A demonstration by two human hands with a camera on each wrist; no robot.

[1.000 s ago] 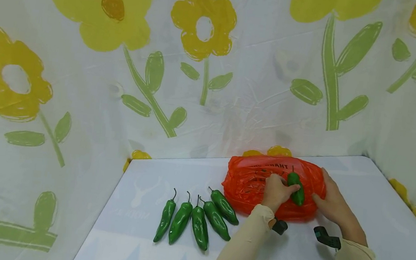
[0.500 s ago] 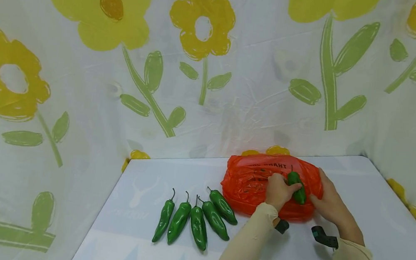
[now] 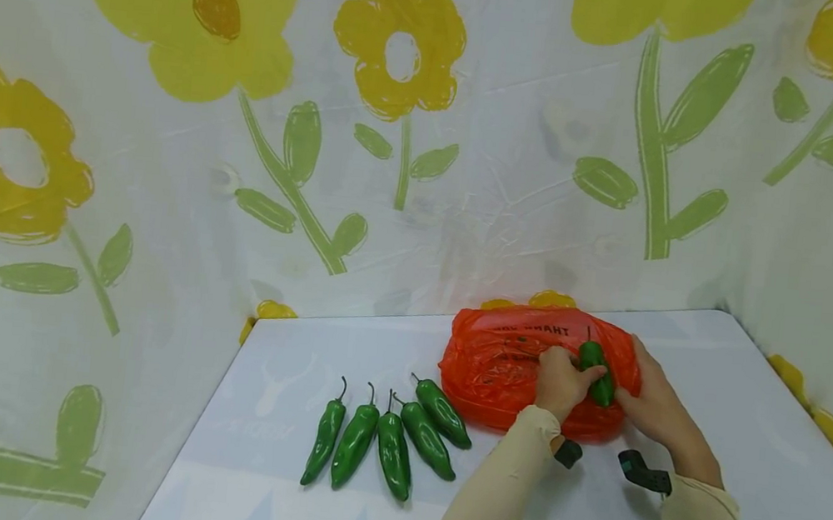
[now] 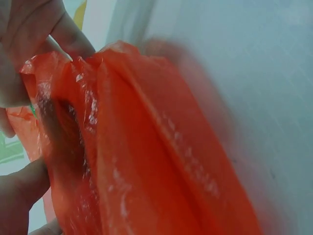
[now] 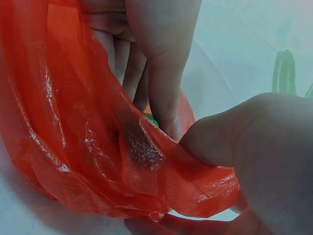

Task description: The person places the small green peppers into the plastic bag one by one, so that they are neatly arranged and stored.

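Observation:
In the head view, a crinkled red plastic bag (image 3: 490, 359) with dark print lies at the back right of the white table. My left hand (image 3: 563, 383) pinches a green chili pepper (image 3: 603, 391) over the bag's right part, stem up, thumb across its front. At the bag's right end my right hand (image 3: 661, 409) grips the plastic. Both wrist views are filled by the red bag (image 4: 132, 147), with fingers around its edge. Only a sliver of the pepper (image 5: 150, 118) shows in the right wrist view.
Several more green chili peppers (image 3: 393, 459) lie side by side left of the bag, stems pointing away. The white table (image 3: 254, 462) is backed by a flower-print curtain (image 3: 487, 150), which also hangs along both sides.
The left hand and pepper shift slightly right relative to the bag. The right hand keeps its grip on the bag's end. The peppers on the table stay put while the head view drifts slightly.

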